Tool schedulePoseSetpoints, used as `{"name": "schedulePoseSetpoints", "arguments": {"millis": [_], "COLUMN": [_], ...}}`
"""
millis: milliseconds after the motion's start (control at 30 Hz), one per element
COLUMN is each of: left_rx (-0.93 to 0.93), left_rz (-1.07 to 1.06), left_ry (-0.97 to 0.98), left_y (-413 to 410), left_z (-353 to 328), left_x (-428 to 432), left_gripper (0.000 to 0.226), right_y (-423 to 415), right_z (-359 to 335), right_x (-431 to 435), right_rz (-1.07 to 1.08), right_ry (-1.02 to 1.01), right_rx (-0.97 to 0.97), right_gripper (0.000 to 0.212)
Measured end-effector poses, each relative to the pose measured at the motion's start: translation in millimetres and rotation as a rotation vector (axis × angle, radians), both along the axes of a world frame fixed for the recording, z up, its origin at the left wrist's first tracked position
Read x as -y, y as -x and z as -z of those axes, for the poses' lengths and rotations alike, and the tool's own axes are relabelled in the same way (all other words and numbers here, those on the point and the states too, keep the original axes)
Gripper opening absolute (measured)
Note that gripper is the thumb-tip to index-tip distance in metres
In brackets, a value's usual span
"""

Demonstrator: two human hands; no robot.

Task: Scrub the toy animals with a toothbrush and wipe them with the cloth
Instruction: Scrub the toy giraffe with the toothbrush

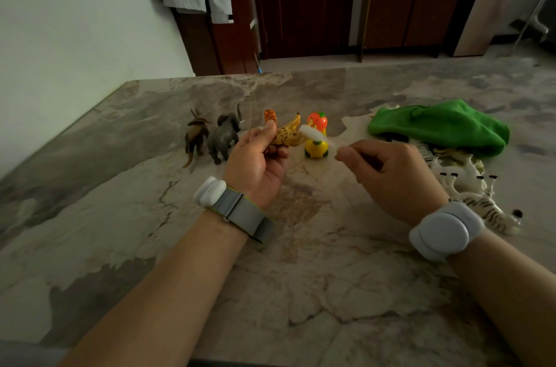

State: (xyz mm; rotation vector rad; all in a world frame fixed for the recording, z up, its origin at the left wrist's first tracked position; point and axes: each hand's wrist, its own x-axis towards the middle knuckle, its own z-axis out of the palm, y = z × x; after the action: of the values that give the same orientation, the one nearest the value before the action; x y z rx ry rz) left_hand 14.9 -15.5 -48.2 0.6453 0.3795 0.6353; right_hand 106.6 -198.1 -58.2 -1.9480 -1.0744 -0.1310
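My left hand (pixel 255 162) is curled round a spotted yellow toy animal (pixel 288 133), gripping it by the lower body and holding it up above the desk (pixel 301 276). My right hand (pixel 388 174) pinches the toothbrush (pixel 314 132) between thumb and bent fingers. Its white head, blurred, touches the front end of the spotted toy. Just behind my left fingertips an orange striped tiger (pixel 270 116) shows; I cannot tell whether it stands on the desk or rests against my fingers. To the left, a grey elephant (pixel 224 136) and a brown horned animal (pixel 197 138) stand upright side by side on the marbled top. An orange and yellow toy (pixel 316 138) stands just beyond the brush head. The green cloth (pixel 445 126) lies bunched on the right side of the desk. Beside it, a heap of white striped animals (pixel 469 183) lies tipped over, near my right wrist. I wear a grey strap with a white pod (pixel 210 192) on my left wrist and a pale round band (pixel 445 231) on my right.
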Motion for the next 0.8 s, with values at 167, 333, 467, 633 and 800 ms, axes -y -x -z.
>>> {"name": "schedulePoseSetpoints", "arguments": {"millis": [167, 333, 467, 633, 800], "left_rx": [0.011, 0.023, -0.032, -0.114, -0.076], "left_rz": [-0.005, 0.006, -0.036, -0.158, -0.115], "left_ry": [0.031, 0.043, -0.008, -0.325, -0.428], "left_y": [0.0, 0.8, 0.1, -3.7, -2.9], "left_z": [-1.0, -2.0, -2.5, 2.9, 6.2], "left_x": [-0.7, -1.1, 2.0, 15.6, 14.9], "left_gripper": [0.031, 0.030, 0.033, 0.046, 0.045], "right_y": [-5.1, 1.5, -6.5, 1.6, -6.3], "right_z": [-2.6, -0.3, -0.8, -1.1, -2.5], "right_x": [3.2, -1.0, 1.6, -0.9, 1.1], "right_rz": [0.077, -0.026, 0.131, 0.022, 0.163], "right_ry": [-0.073, -0.016, -0.074, 0.001, -0.023], "right_rx": [0.006, 0.020, 0.014, 0.036, 0.030], "right_gripper": [0.038, 0.029, 0.031, 0.030, 0.033]}}
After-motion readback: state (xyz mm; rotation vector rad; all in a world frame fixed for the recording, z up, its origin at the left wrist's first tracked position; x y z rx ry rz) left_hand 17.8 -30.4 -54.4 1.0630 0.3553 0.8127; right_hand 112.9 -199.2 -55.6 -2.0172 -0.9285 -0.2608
